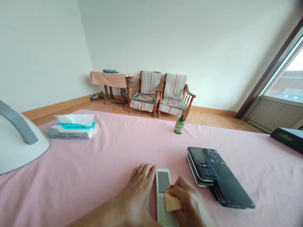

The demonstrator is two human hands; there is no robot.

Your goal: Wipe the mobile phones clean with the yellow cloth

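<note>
A white keypad mobile phone [163,181] lies face up on the pink cloth near the bottom of the view. My left hand [139,189] rests along its left side, index finger at the top corner and thumb near the lower end, keeping hold of it. In my right hand [189,200] is a small yellow cleaning cloth [172,202], pinched and pressed on the phone's keypad. The fingers and cloth cover part of the keys. To the right sits a stack of phones with a dark keypad phone [204,167] on top, next to a pile of larger black smartphones [230,179].
A pink sheet [113,151] covers the table. On it are a tissue pack [72,130], a green bottle [179,125], a white appliance with a grey handle [19,138] and a black box [287,138]. Two wooden chairs [174,91] and a cloth-covered sewing table [109,79] stand beyond.
</note>
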